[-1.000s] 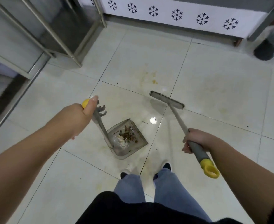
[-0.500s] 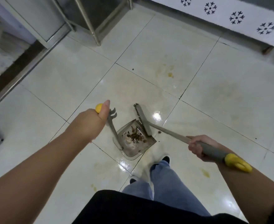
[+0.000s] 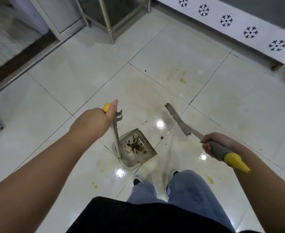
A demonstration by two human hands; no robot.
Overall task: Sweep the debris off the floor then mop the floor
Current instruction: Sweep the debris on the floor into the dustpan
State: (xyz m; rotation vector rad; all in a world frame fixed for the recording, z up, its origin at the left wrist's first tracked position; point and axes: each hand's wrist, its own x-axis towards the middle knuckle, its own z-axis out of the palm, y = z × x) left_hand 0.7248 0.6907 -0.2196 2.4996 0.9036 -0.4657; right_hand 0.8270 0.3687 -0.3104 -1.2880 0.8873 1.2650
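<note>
My left hand (image 3: 94, 122) grips the yellow-tipped top of the dustpan's upright handle (image 3: 116, 135), thumb along it. The grey dustpan (image 3: 148, 157) sits on the white tiles in front of my feet and holds a heap of brown debris (image 3: 136, 145). My right hand (image 3: 214, 143) grips the grey broom handle just ahead of its yellow end (image 3: 236, 163). The broom head (image 3: 177, 119) is to the right of the pan, apart from it. A small brown crumb (image 3: 162, 137) lies on the floor between pan and broom. Yellowish stains (image 3: 182, 79) mark the tiles.
A steel rack leg (image 3: 109, 22) and a cabinet stand at the far left. A white skirting panel with snowflake marks (image 3: 249, 32) runs along the far right. A dark threshold (image 3: 20, 64) crosses the left. A speck (image 3: 145, 70) lies on a far tile.
The broom head has swung out of the dustpan mouth to the right and away from it. The dustpan and my left hand stay much as they were; the camera view shifted slightly.
</note>
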